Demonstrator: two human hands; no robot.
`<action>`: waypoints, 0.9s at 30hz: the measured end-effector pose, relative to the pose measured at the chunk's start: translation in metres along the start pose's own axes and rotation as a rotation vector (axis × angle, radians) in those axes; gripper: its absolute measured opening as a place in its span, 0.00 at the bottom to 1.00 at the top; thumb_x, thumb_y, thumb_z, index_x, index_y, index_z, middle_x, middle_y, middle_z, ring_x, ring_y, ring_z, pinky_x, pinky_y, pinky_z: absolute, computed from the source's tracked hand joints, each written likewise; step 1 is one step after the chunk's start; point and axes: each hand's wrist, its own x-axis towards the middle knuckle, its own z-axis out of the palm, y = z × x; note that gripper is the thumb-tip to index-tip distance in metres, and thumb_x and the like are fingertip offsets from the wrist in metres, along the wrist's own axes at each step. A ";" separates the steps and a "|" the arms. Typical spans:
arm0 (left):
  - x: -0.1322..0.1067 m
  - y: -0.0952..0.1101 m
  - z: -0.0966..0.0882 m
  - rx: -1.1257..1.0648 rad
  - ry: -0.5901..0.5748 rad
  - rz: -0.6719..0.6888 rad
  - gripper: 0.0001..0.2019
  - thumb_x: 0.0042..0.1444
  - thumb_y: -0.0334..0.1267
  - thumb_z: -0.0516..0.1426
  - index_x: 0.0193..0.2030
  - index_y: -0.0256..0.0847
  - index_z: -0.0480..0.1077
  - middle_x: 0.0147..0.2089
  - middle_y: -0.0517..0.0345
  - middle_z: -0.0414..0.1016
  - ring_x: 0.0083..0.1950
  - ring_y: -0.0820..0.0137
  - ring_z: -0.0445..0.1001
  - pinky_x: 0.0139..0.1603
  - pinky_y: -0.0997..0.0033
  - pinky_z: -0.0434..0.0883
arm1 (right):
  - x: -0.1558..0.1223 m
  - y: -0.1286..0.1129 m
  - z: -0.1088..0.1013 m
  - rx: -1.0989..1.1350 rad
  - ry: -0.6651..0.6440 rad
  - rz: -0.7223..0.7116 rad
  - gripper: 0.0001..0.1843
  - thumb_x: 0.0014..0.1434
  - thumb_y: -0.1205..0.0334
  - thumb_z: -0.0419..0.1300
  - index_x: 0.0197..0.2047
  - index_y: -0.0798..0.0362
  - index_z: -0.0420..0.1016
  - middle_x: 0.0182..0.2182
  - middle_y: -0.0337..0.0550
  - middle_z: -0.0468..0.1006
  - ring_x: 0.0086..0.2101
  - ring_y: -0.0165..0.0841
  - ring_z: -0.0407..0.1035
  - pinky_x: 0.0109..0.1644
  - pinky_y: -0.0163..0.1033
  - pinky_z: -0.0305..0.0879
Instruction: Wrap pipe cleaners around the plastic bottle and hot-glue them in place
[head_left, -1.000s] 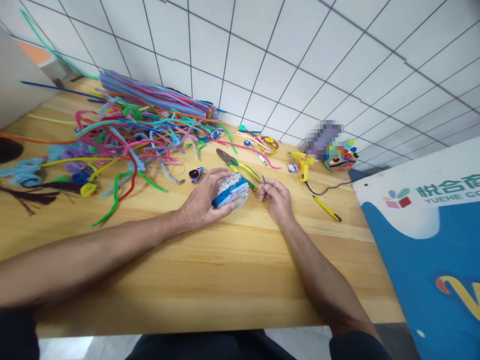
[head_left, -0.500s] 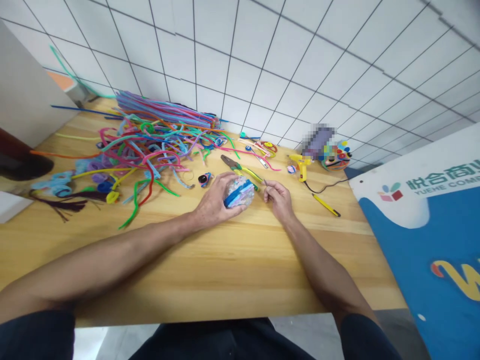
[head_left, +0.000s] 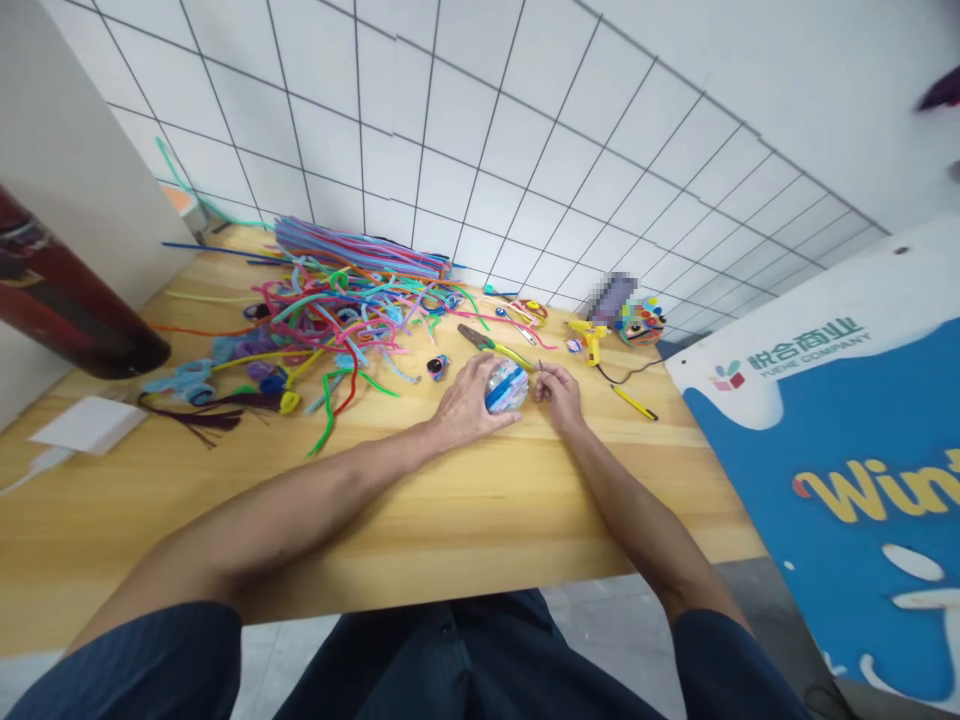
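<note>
My left hand (head_left: 471, 400) is wrapped around a fuzzy pastel ball with a blue band (head_left: 507, 386), holding it on the wooden table (head_left: 420, 500). My right hand (head_left: 559, 393) rests just to the right of the ball, its fingers pinched on a thin wire-like end that sticks up beside it. Pliers with yellow-green handles (head_left: 491, 346) lie right behind both hands.
A large tangle of coloured pipe cleaners (head_left: 337, 300) covers the far left of the table. A yellow glue gun (head_left: 589, 337), a colourful craft figure (head_left: 639, 322) and a yellow pen (head_left: 634, 401) lie to the right. A dark red cylinder (head_left: 67, 310) and white paper (head_left: 86, 423) sit at left. A blue-white sign (head_left: 832, 440) stands at right.
The view has tilted up and back, so the hands look smaller and farther. My right hand has closed in on the ball; my left hand keeps its grip.
</note>
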 end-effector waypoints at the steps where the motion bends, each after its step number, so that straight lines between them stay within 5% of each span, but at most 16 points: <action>1: 0.001 -0.001 0.000 -0.001 -0.002 0.007 0.47 0.48 0.43 0.75 0.71 0.43 0.58 0.73 0.37 0.62 0.75 0.45 0.64 0.76 0.39 0.67 | 0.000 0.001 0.000 -0.010 0.020 -0.011 0.18 0.50 0.53 0.62 0.42 0.53 0.77 0.20 0.31 0.71 0.21 0.28 0.62 0.28 0.36 0.60; 7: 0.007 -0.009 -0.001 -0.081 0.094 -0.042 0.40 0.55 0.44 0.71 0.69 0.43 0.59 0.67 0.42 0.70 0.70 0.51 0.72 0.74 0.46 0.70 | 0.001 0.006 -0.001 -0.110 0.142 -0.103 0.19 0.52 0.51 0.58 0.43 0.52 0.78 0.21 0.29 0.70 0.24 0.28 0.63 0.32 0.36 0.63; 16: 0.007 -0.012 -0.002 -0.120 0.090 -0.143 0.40 0.53 0.49 0.72 0.68 0.43 0.62 0.66 0.44 0.72 0.69 0.51 0.73 0.73 0.46 0.71 | 0.004 0.016 -0.002 -0.324 0.107 -0.193 0.22 0.59 0.50 0.54 0.47 0.53 0.80 0.25 0.34 0.76 0.29 0.34 0.70 0.39 0.38 0.67; 21: 0.004 -0.011 -0.004 -0.092 0.079 -0.178 0.41 0.54 0.52 0.71 0.70 0.43 0.61 0.69 0.42 0.70 0.71 0.50 0.72 0.74 0.43 0.69 | 0.004 0.022 -0.008 -0.445 0.051 -0.245 0.18 0.62 0.56 0.55 0.48 0.52 0.82 0.38 0.44 0.84 0.39 0.38 0.75 0.48 0.43 0.70; 27: 0.001 -0.008 -0.007 -0.029 0.020 -0.152 0.41 0.55 0.55 0.70 0.70 0.43 0.62 0.71 0.40 0.68 0.73 0.49 0.69 0.76 0.42 0.66 | 0.001 0.022 -0.009 -0.575 -0.047 -0.365 0.13 0.58 0.68 0.59 0.42 0.50 0.85 0.41 0.50 0.83 0.47 0.45 0.74 0.60 0.51 0.67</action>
